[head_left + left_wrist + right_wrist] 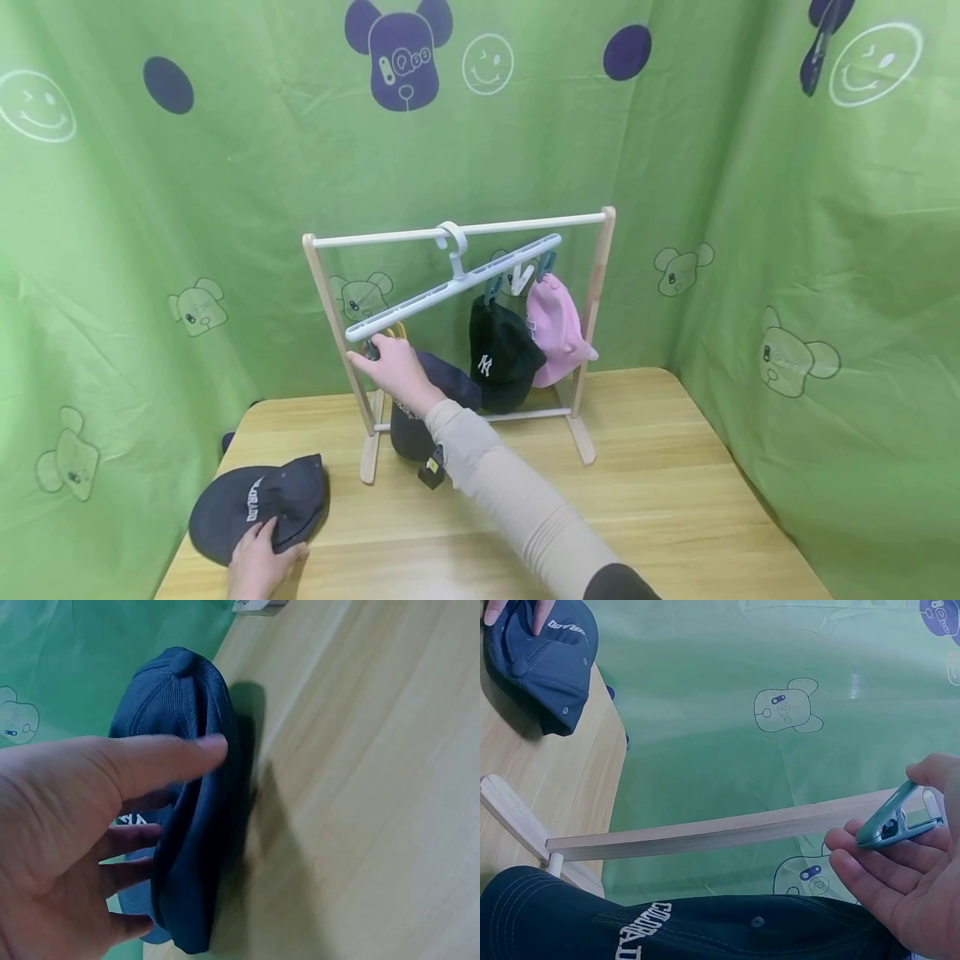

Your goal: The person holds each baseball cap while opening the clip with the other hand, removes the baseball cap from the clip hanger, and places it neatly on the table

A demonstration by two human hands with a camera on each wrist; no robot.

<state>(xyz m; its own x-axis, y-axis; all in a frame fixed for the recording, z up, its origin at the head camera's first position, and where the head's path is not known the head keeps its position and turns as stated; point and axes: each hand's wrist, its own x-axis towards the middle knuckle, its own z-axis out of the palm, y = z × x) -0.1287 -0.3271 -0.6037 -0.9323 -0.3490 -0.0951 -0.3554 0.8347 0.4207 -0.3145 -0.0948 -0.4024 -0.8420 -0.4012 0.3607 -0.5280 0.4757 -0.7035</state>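
My right hand [397, 367] pinches a teal clip [875, 832] at the low left end of the slanting hanger [457, 286]; I cannot tell whether the clip's mouth is parted. My left hand [258, 560] lies at the dark lettered cap [300, 492], thumb and fingers spread over it, with no firm hold that I can see. That cap lies on the surface [645, 483], by its left edge, nearer the front than the rack [596, 275]. A black cap [498, 358] and a pink cap [553, 321] hang further right.

I judge this step to be readying clip and cap together. The next move calls for a firm grip on the cap, a lift from the left edge, and the clip squeezed wide to take it.
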